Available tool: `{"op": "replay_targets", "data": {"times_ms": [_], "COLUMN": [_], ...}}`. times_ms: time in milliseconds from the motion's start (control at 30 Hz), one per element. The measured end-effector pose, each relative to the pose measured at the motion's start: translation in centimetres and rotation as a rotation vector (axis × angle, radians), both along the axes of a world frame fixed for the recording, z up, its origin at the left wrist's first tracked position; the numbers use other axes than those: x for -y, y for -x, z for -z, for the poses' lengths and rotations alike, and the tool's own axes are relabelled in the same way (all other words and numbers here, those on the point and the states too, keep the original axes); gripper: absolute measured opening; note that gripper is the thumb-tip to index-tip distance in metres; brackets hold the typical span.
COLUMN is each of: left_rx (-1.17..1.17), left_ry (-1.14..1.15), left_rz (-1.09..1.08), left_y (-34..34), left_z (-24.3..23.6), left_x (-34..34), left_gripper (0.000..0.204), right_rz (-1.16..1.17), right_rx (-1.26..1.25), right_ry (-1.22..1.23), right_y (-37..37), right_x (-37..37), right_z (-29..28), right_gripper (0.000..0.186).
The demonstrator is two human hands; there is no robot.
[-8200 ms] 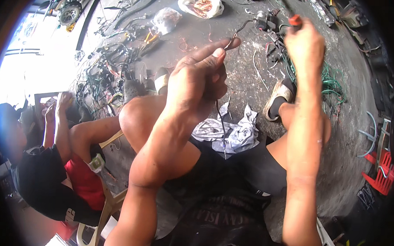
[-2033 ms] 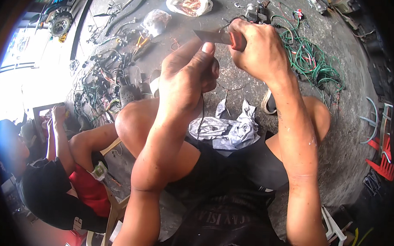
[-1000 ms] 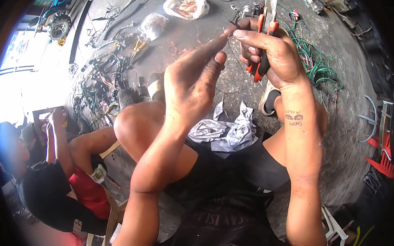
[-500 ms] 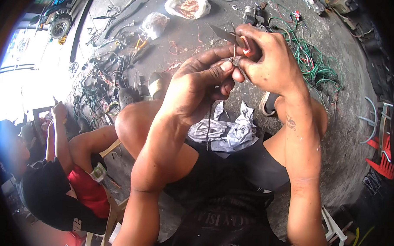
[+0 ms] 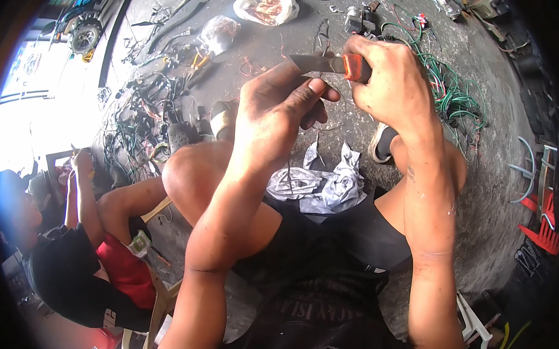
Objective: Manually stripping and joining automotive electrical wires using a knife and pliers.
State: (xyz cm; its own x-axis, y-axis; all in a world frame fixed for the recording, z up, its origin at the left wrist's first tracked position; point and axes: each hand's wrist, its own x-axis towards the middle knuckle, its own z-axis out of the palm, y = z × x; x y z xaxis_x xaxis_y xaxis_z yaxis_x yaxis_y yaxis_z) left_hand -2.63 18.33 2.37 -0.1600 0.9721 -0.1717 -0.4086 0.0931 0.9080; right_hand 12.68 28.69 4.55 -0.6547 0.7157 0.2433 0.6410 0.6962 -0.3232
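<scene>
My right hand is closed round the red-orange handle of a knife. The dark blade points left, level across the top of my left hand. That hand pinches a thin dark wire between thumb and fingers, right under the blade. One end of the wire seems to hang down below the palm; my fingers hide the part they grip. Whether the edge touches the wire I cannot tell. Below both hands, crumpled grey-white cloth lies on the floor between my legs.
A white bag of copper strands and a clear plastic bag lie ahead. Tangled dark wires spread at left, green wires at right. Another person sits at left. Red plastic pieces lie far right.
The knife has swung from a slanted pose to level and its handle has turned. My right hand has moved slightly up and away from my left fingertips, which have shifted left a little.
</scene>
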Motion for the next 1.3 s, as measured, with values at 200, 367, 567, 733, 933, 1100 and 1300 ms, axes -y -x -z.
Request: {"op": "replay_targets", "data": {"times_ms": [200, 367, 567, 733, 933, 1100, 1300], "left_rx": [0.088, 0.253, 0.257, 0.286, 0.216, 0.227, 0.283], "left_ry": [0.062, 0.023, 0.047, 0.063, 0.092, 0.105, 0.122], "left_rz": [-0.018, -0.005, -0.002, 0.018, 0.088, 0.154, -0.012], "left_y": [0.5, 0.8, 1.2, 0.6, -0.3, -0.3, 0.2], "left_z": [-0.2, 0.0, -0.1, 0.3, -0.3, 0.2, 0.4], "left_x": [0.0, 0.5, 0.7, 0.1, 0.1, 0.1, 0.0], "left_gripper": [0.027, 0.033, 0.033, 0.034, 0.032, 0.031, 0.025], "right_rz": [0.173, 0.567, 0.022, 0.012, 0.053, 0.237, 0.029], "right_rx": [-0.034, 0.005, -0.251, -0.580, -0.892, -0.986, -0.349], "right_ry": [-0.158, -0.292, 0.085, 0.856, 1.137, 1.104, 0.491], "right_y": [0.1, -3.2, -0.8, 1.1, 1.4, 1.4, 1.3], "right_x": [-1.3, -5.5, -1.2, -0.2, -1.0, -1.9, -1.0], "right_z": [1.1, -0.8, -0.1, 0.2, 1.3, 1.2, 1.4], "right_gripper": [0.015, 0.019, 0.014, 0.013, 0.016, 0.017, 0.015]}}
